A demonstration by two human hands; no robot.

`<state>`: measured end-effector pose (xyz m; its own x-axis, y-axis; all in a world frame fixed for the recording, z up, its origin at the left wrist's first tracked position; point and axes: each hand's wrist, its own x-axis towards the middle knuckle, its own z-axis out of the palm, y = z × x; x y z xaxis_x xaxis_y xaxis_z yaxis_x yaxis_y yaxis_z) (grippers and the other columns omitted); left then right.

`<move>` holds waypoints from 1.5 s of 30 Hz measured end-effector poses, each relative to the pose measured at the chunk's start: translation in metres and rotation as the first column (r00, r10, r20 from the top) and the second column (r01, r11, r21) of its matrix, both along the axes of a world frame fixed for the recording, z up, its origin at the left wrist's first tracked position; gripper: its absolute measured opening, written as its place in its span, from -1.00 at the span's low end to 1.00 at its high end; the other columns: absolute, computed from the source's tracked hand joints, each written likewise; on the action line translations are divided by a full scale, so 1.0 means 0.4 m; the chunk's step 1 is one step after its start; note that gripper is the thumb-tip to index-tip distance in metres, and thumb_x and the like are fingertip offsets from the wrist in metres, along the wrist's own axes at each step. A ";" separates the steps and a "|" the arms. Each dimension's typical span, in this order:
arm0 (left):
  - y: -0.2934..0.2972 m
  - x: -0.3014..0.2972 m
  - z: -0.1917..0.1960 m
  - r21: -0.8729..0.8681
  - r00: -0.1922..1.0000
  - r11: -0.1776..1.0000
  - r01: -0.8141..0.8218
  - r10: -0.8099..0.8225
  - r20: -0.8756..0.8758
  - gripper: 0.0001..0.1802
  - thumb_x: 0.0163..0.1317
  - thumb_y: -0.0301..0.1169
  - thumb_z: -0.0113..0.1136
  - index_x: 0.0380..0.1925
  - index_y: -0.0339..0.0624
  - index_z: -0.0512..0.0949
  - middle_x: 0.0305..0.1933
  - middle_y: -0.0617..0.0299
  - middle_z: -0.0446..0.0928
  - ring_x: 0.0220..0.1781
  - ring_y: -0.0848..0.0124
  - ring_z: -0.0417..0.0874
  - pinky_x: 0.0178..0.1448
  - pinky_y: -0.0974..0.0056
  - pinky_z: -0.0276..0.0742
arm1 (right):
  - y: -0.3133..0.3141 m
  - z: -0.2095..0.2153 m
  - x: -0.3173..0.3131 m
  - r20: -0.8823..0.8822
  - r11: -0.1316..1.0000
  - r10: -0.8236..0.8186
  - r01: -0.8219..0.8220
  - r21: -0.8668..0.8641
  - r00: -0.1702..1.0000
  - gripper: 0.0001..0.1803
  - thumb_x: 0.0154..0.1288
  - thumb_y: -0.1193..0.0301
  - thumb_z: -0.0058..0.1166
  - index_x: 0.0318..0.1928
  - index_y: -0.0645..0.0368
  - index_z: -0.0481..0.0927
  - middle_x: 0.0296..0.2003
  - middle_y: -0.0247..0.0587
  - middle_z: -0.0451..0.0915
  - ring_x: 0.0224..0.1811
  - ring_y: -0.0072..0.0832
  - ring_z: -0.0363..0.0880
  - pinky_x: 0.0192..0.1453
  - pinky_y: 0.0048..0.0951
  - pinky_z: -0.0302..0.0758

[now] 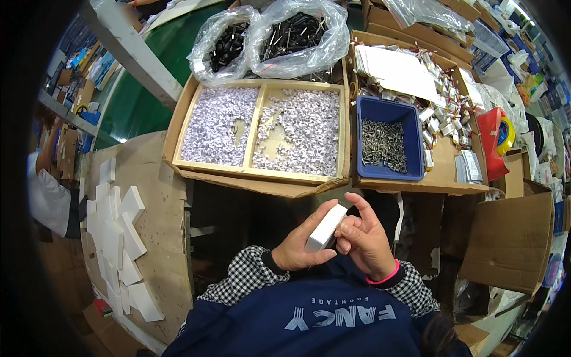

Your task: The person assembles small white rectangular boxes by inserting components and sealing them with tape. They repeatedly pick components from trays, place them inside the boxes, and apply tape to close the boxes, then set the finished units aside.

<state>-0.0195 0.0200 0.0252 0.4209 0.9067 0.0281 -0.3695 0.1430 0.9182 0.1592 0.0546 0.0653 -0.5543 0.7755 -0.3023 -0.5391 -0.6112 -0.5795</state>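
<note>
My left hand (pixel 292 249) is wrapped round a white rectangular plastic case (pixel 326 228), held tilted in front of my chest with a narrow side turned up. Close by on its right is my right hand (pixel 370 243). There the index finger is raised, while the thumb and the other fingers are pinched together beside the case's edge. Whatever sits in that pinch, if anything, is too small to make out. Ahead of my hands lie a wooden two-part tray (pixel 257 128) of tiny white pieces and a blue bin (pixel 389 176) of small metal parts.
Many white cases (pixel 113 238) lie piled on the left table (pixel 163 232). Clear bags (pixel 339 35) of black parts stand behind the tray. Right of the bin, a cardboard box (pixel 443 172) holds small white blocks with wires. An open carton (pixel 505 241) stands at the right.
</note>
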 end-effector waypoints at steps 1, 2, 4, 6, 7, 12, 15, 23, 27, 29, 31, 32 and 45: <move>0.000 0.000 0.000 0.012 1.000 1.000 -0.004 0.004 -0.014 0.01 0.16 -0.35 0.33 0.47 -0.19 -0.13 0.35 0.08 0.22 0.37 0.33 0.26 0.42 0.24 0.15 | 0.001 0.002 0.001 -0.003 1.000 0.001 -0.001 -0.006 1.000 -0.33 0.34 0.54 0.09 0.36 0.07 0.09 -0.33 -0.16 0.58 -0.45 -0.56 0.49 -0.34 -0.57 0.43; 0.000 -0.001 0.000 0.024 1.000 1.000 -0.004 0.005 -0.030 0.01 0.15 -0.35 0.33 0.47 -0.19 -0.13 0.36 0.07 0.21 0.38 0.32 0.26 0.43 0.24 0.14 | 0.003 0.004 0.002 0.005 1.000 0.009 -0.008 -0.006 1.000 -0.34 0.33 0.54 0.10 0.36 0.08 0.10 -0.33 -0.17 0.58 -0.45 -0.57 0.49 -0.34 -0.57 0.43; 0.000 -0.002 0.001 0.055 0.998 0.998 -0.004 0.008 -0.068 0.01 0.14 -0.36 0.33 0.46 -0.20 -0.11 0.37 0.06 0.19 0.39 0.31 0.24 0.43 0.23 0.13 | 0.006 0.009 0.005 0.013 1.000 0.017 -0.017 -0.008 1.000 -0.34 0.31 0.54 0.12 0.34 0.09 0.12 -0.33 -0.17 0.58 -0.45 -0.57 0.49 -0.34 -0.56 0.43; 0.003 -0.004 0.003 0.097 0.994 0.995 -0.001 0.012 -0.108 0.01 0.13 -0.37 0.33 0.46 -0.21 -0.09 0.39 0.05 0.17 0.40 0.29 0.23 0.44 0.23 0.12 | 0.011 0.014 0.011 0.060 0.999 0.041 -0.041 0.002 0.997 -0.34 0.30 0.54 0.14 0.32 0.10 0.13 -0.34 -0.19 0.58 -0.45 -0.57 0.49 -0.34 -0.57 0.43; 0.004 -0.005 0.004 0.120 0.991 0.993 0.006 0.010 -0.131 0.00 0.12 -0.37 0.33 0.46 -0.21 -0.08 0.39 0.04 0.17 0.40 0.28 0.23 0.44 0.22 0.13 | 0.013 0.017 0.014 0.081 0.999 0.051 -0.052 0.007 0.995 -0.34 0.29 0.53 0.15 0.32 0.11 0.13 -0.35 -0.19 0.58 -0.45 -0.58 0.49 -0.33 -0.57 0.42; 0.009 -0.010 0.004 0.223 0.977 0.974 0.049 0.000 -0.215 -0.02 0.09 -0.41 0.33 0.45 -0.20 -0.04 0.37 0.03 0.18 0.39 0.23 0.25 0.42 0.20 0.15 | 0.026 0.030 0.021 0.198 0.994 0.094 -0.104 0.043 0.976 -0.38 0.25 0.56 0.17 0.25 0.15 0.19 -0.43 -0.24 0.57 -0.49 -0.57 0.48 -0.37 -0.56 0.43; 0.009 -0.007 0.001 0.224 0.982 0.973 0.055 -0.012 -0.189 -0.02 0.08 -0.43 0.33 0.45 -0.18 -0.03 0.35 0.01 0.19 0.35 0.21 0.29 0.40 0.18 0.20 | 0.033 0.047 0.019 0.270 0.990 0.120 -0.136 0.041 0.955 -0.40 0.22 0.57 0.19 0.21 0.15 0.22 -0.48 -0.25 0.56 -0.53 -0.57 0.50 -0.44 -0.60 0.42; 0.008 -0.005 0.006 0.346 0.963 0.937 0.041 0.055 -0.264 -0.02 0.10 -0.40 0.33 0.45 -0.19 -0.03 0.33 -0.02 0.20 0.32 0.19 0.33 0.38 0.18 0.23 | 0.036 0.058 0.034 0.612 0.946 0.046 -0.231 0.226 0.789 -0.35 0.12 0.42 0.36 0.15 0.23 0.27 -0.59 -0.41 0.46 -0.59 -0.73 0.40 -0.54 -0.71 0.33; 0.003 0.004 0.013 0.229 0.991 0.973 0.028 0.003 -0.133 -0.03 0.13 -0.41 0.30 0.46 -0.21 -0.07 0.35 0.02 0.20 0.37 0.27 0.26 0.41 0.22 0.16 | 0.018 0.011 0.016 0.525 0.601 -0.530 -0.142 0.786 0.666 -0.52 -0.02 0.42 0.44 -0.06 0.14 0.52 -0.51 -0.47 0.36 -0.49 -0.66 0.26 -0.46 -0.62 0.23; -0.005 0.010 0.019 0.101 0.998 0.993 0.061 -0.058 -0.033 -0.03 0.14 -0.42 0.29 0.46 -0.21 -0.08 0.38 0.05 0.18 0.40 0.31 0.22 0.44 0.23 0.10 | 0.022 -0.004 0.014 0.304 0.232 -0.719 -0.197 0.953 0.625 -0.66 -0.07 0.42 0.46 -0.23 0.09 0.64 -0.46 -0.47 0.36 -0.42 -0.59 0.28 -0.39 -0.56 0.25; -0.007 0.014 0.023 0.029 0.993 0.994 0.102 -0.104 0.064 -0.03 0.15 -0.42 0.28 0.46 -0.21 -0.10 0.40 0.09 0.16 0.41 0.34 0.19 0.45 0.24 0.07 | 0.021 -0.005 0.017 0.290 0.222 -0.686 -0.188 0.957 0.667 -0.78 -0.12 0.40 0.44 -0.35 -0.01 0.74 -0.41 -0.50 0.41 -0.32 -0.47 0.31 -0.28 -0.49 0.29; -0.008 0.015 0.024 0.017 0.988 0.993 0.119 -0.120 0.099 -0.03 0.15 -0.42 0.28 0.47 -0.21 -0.10 0.40 0.10 0.16 0.42 0.35 0.18 0.45 0.24 0.06 | 0.031 -0.003 0.022 0.269 0.153 -0.685 -0.227 0.962 0.677 -0.74 -0.11 0.40 0.43 -0.31 -0.03 0.75 -0.41 -0.51 0.41 -0.32 -0.47 0.32 -0.28 -0.49 0.30; 0.002 -0.005 0.026 0.097 0.953 0.953 0.286 -0.272 -0.129 0.02 0.09 -0.27 0.40 0.43 -0.22 -0.03 0.37 0.06 0.21 0.43 0.27 0.21 0.46 0.21 0.10 | 0.122 0.036 0.033 0.619 0.082 -0.239 -0.619 0.781 0.749 -0.35 -0.10 0.06 0.42 0.04 0.05 0.60 0.08 -0.21 0.47 0.13 -0.16 0.38 0.22 -0.20 0.30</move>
<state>-0.0216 0.0210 0.0356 0.6629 0.7462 0.0615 -0.2227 0.1180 0.9677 0.1725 0.1035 0.0797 -0.8233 0.4887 0.2888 0.1124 0.6391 -0.7609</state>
